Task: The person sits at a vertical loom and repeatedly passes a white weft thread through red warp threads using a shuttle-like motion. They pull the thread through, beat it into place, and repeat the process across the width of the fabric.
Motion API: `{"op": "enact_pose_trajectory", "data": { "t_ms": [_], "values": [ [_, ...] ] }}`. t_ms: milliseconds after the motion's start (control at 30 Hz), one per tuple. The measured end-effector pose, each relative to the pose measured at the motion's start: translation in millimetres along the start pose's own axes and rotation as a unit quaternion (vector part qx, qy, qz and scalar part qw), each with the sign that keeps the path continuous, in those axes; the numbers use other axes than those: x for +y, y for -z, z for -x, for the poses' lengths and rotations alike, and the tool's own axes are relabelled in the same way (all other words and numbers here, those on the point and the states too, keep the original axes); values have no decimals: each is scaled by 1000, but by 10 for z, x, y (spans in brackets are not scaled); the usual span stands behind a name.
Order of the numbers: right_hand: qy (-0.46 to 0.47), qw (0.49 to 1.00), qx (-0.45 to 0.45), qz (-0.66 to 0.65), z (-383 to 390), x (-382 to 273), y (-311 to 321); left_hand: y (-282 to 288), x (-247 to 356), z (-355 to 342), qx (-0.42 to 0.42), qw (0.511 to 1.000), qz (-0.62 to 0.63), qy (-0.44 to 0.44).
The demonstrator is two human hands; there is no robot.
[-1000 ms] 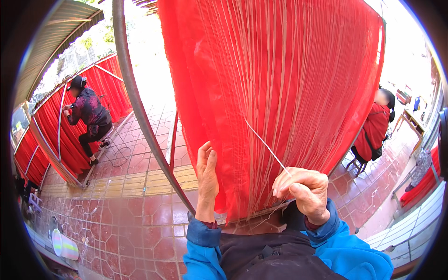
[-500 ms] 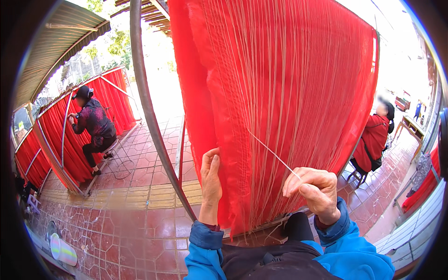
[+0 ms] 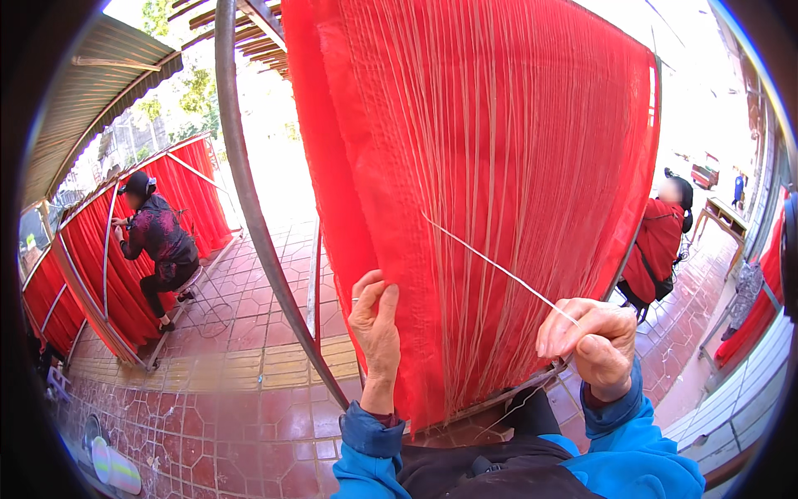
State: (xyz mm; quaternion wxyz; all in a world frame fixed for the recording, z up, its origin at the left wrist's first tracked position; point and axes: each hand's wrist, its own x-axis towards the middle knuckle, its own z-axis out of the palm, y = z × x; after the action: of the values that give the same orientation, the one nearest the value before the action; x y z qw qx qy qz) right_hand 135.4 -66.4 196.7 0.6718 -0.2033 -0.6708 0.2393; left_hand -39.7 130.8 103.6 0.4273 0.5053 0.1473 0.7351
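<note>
Right hand point(image 3: 592, 343) pinched on white thread point(image 3: 509, 274), left hand point(image 3: 376, 324) curled at red cloth point(image 3: 366, 158), hold unclear; striped bin point(image 3: 121, 471) near left

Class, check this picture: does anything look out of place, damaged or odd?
Nothing looks clearly spilled or damaged. One mild oddity: below the right hand, a loose pale strand curls near the lower edge of the red cloth, whereas the white thread pinched in that hand runs straight and slanted.

1 taut white thread point(image 3: 504, 269) slants down rightward across hanging red cloth point(image 3: 386, 208) lined with pale strands point(image 3: 496, 125).
</note>
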Motion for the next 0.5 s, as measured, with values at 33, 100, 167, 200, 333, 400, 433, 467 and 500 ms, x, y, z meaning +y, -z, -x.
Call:
{"op": "enact_pose_trajectory", "data": {
  "t_ms": [33, 100, 167, 200, 333, 400, 433, 467, 500],
  "values": [
    [9, 1000, 0, 8, -4, -29, 8, 11, -4, -13, 6, 1000, -2, 8],
    [25, 1000, -2, 10, -24, -97, 27, 59, -20, -46, 14, 1000, -13, 13],
    [54, 998, -8, 20, -48, -184, 49, 83, -43, -21, 14, 999, 10, 35],
    [74, 997, -10, 15, -60, -225, 54, 115, -41, -9, 4, 999, 4, 31],
    [136, 991, -15, 14, -91, -409, 81, 171, -76, -22, 13, 999, -35, 13],
    [162, 986, -18, 22, -92, -506, 91, 186, -110, -45, 19, 999, -38, 7],
    [168, 985, -13, 20, -80, -551, 81, 194, -129, -57, 19, 999, -31, 0],
    [181, 983, -19, 25, -76, -599, 80, 193, -154, -71, 28, 999, -35, 2],
    [194, 980, -26, 30, -76, -648, 80, 186, -183, -87, 34, 999, -29, 1]
  ]
}}
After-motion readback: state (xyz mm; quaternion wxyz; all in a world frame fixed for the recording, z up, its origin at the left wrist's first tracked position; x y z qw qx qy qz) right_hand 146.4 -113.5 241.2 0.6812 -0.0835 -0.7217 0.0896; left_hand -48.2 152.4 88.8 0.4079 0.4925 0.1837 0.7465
